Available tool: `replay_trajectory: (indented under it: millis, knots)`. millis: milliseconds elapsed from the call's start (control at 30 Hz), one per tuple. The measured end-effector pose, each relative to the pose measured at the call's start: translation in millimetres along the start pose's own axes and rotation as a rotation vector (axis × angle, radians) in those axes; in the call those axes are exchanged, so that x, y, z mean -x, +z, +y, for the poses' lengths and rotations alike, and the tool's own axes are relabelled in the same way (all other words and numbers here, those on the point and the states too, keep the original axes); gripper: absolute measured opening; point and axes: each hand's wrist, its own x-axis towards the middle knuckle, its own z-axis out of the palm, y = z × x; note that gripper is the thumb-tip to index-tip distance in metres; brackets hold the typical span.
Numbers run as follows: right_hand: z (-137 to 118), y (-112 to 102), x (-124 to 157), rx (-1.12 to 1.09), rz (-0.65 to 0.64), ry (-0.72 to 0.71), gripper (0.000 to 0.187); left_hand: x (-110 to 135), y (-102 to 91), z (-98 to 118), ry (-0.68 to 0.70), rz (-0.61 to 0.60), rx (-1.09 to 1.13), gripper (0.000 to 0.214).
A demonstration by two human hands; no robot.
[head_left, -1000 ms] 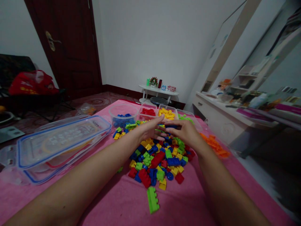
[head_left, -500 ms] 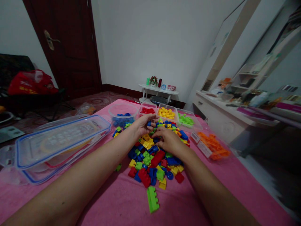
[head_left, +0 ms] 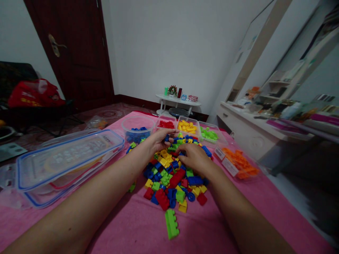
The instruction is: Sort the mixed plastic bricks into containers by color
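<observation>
A mixed pile of toy building bricks [head_left: 177, 178] in red, yellow, green and blue lies on the pink cloth [head_left: 137, 225]. Above its far side, my left hand [head_left: 161, 138] is curled with the palm partly turned up, and blue bricks [head_left: 166, 138] show between its fingers. My right hand [head_left: 192, 157] reaches into the pile from the right, its thumb and fingers closed on a small blue brick [head_left: 182, 153] that they partly hide. A long green brick [head_left: 172, 224] lies apart at the near side of the pile.
Behind the pile stand a round tub [head_left: 138, 120] of blue bricks and boxes of red bricks [head_left: 166, 124], yellow bricks [head_left: 187, 126] and green bricks [head_left: 209, 134]. Orange pieces [head_left: 241, 164] fill a clear container at right. Stacked clear lids [head_left: 71, 158] lie at left.
My right hand has drawn slightly right and back, and a blue piece now shows at its fingertips. My left hand stays almost in place with its blue bricks.
</observation>
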Motion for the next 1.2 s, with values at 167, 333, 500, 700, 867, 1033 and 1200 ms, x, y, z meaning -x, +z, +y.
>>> replay_trajectory:
  millis: [167,333,500,700,867,1033,1200]
  knots:
    - [-8,-11,5,-0.058,-0.094,-0.027,0.025,1,1.0,0,0.015,0.013,-0.047,0.007]
    - [-19,-6,9,0.006,-0.142,-0.047,0.025,3,3.0,-1,0.037,0.027,-0.158,0.009]
    - [-11,-27,9,-0.059,0.021,0.010,0.018,8,7.3,-7,-0.029,0.042,-0.367,0.030]
    - [-8,-35,4,-0.268,0.387,0.020,0.031,14,17.7,-15,-0.246,-0.270,-0.231,0.060]
    - [-9,-32,3,-0.330,0.631,0.004,0.025,10,14.6,-11,-0.213,-0.204,-0.015,0.030]
    - [-11,-27,0,-0.496,0.617,0.042,0.019,4,10.5,-3,-0.048,-0.052,0.219,0.016]
    - [-31,-10,-6,-1.026,0.347,0.080,0.035,-3,23.4,7,0.142,0.116,0.454,0.019]
